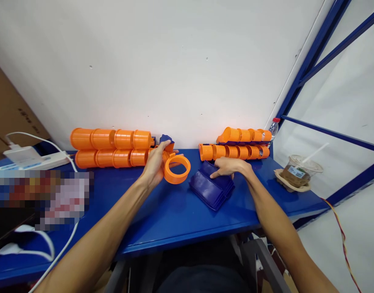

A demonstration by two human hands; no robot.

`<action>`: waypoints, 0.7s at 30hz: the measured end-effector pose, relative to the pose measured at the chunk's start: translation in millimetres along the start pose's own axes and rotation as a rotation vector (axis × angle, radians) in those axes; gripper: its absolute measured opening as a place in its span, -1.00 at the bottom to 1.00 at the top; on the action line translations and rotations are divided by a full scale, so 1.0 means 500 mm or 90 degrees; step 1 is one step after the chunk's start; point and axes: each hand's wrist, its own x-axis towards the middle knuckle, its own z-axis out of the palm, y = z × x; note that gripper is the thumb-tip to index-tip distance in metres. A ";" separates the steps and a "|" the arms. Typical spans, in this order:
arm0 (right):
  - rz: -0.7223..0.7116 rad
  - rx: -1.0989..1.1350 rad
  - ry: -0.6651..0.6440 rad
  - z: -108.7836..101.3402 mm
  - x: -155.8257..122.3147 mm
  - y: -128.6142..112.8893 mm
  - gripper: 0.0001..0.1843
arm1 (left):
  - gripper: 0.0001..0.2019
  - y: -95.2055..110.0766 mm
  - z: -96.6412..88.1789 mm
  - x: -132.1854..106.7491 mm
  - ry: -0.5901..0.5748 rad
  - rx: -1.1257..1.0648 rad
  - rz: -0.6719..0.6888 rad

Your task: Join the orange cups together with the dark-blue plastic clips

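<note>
My left hand (pixel 156 163) is closed around an orange plastic ring-shaped part (pixel 177 179), its round opening tilted up toward me. A small dark blue piece (pixel 165 138) shows just above those fingers; whether it is joined to the orange part I cannot tell. My right hand (pixel 230 166) grips the upper edge of a flat stack of dark blue plastic sheets (pixel 209 189), which rests at least partly on the blue table. Behind my left hand lie two rows of nested orange plastic cups (pixel 112 139), and beyond my right hand are more rows of orange cups (pixel 232 152).
A drink cup with a straw (pixel 298 173) sits in a cardboard holder on the blue table (pixel 175 228) at right. A clear bottle (pixel 274 127) stands behind it. White cables and a power strip (pixel 31 165) occupy the left side. A blue metal frame (pixel 315 69) rises at right.
</note>
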 end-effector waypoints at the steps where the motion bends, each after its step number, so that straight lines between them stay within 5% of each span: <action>1: -0.010 -0.011 -0.027 -0.001 -0.002 -0.003 -0.63 | -0.80 0.000 -0.001 0.001 -0.001 -0.004 -0.009; 6: -0.035 -0.127 -0.021 -0.016 -0.021 -0.007 -0.58 | -0.78 0.000 -0.004 0.007 -0.010 -0.037 -0.065; 11: -0.118 -0.132 0.184 -0.050 -0.053 -0.015 -0.57 | -0.78 0.002 0.006 -0.002 -0.018 -0.069 -0.070; 15: -0.125 -0.125 0.336 -0.062 -0.044 -0.069 -0.66 | -0.79 0.004 0.009 -0.007 -0.009 -0.057 -0.085; 21: -0.130 -0.195 0.394 -0.035 0.003 -0.144 -0.65 | -0.73 0.001 0.001 0.002 -0.060 -0.084 -0.131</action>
